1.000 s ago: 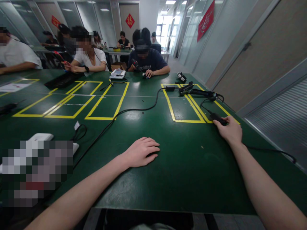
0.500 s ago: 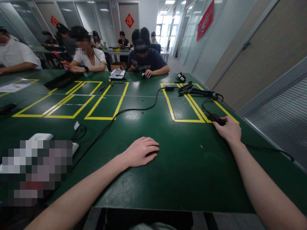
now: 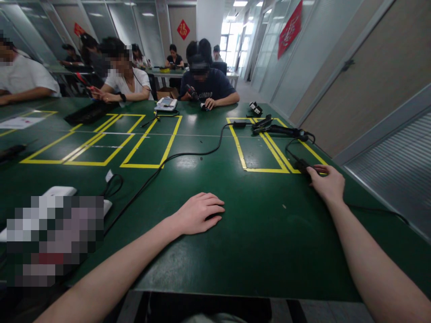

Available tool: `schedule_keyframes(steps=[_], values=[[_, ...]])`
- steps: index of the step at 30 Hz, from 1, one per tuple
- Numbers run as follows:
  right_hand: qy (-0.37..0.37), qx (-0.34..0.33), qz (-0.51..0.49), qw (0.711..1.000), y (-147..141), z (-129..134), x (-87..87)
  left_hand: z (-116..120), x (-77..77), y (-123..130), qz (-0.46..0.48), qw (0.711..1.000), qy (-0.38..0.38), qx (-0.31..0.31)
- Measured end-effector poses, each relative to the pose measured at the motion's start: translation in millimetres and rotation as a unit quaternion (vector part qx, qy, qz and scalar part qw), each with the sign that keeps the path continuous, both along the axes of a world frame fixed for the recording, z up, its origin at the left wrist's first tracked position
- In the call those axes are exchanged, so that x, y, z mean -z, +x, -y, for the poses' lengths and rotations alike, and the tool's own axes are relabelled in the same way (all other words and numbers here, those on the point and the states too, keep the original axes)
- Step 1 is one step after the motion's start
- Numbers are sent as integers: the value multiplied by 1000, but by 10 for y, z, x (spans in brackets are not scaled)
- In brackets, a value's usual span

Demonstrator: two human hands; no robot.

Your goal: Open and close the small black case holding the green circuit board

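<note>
My left hand (image 3: 201, 214) rests palm down on the green table (image 3: 249, 251), fingers stretched out and holding nothing. Farther right, my right hand (image 3: 328, 183) has its thumb and fingers closed around the near end of a small black box on a cable (image 3: 303, 165). The fingertips are partly hidden behind the hand. From that box a thin cable loops up to a long black tool with a jaw-like head (image 3: 278, 129), lying across the yellow tape (image 3: 269, 170). Another black cable (image 3: 377, 208) trails to the right from beneath my right wrist.
A long black cable (image 3: 188, 154) with an inline block (image 3: 239, 124) crosses the table. White devices (image 3: 60, 191), partly pixelated, lie at left. Across the table, a person in dark clothing (image 3: 210, 85) handles small parts. A black-and-white object (image 3: 256, 108) sits at the far right.
My right hand has shifted slightly to the right, with its fingers still at the black box. My left hand stays in place on the table.
</note>
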State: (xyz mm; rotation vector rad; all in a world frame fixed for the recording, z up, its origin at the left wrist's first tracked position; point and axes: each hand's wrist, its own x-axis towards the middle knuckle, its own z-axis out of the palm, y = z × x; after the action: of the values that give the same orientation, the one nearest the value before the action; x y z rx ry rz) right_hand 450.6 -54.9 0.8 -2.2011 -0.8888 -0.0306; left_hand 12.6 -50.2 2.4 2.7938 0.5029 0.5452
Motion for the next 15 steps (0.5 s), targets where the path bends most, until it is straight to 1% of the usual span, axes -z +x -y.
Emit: schedule_keyframes(steps=[6,8,12,15], values=[[5,17,-18,1000,-81,26,-60,-7,0,0,-2,1000,2,2],[4,13,-17,1000,-87,25,-63,-8,1,1,-1,1000,3,4],[6,-15,1,1000,-65,8,-34,-4,1,3,-1,1000,1,4],[13,-9,3,1000,-14,-8,20,-1,0,3,1,1000,-1,4]])
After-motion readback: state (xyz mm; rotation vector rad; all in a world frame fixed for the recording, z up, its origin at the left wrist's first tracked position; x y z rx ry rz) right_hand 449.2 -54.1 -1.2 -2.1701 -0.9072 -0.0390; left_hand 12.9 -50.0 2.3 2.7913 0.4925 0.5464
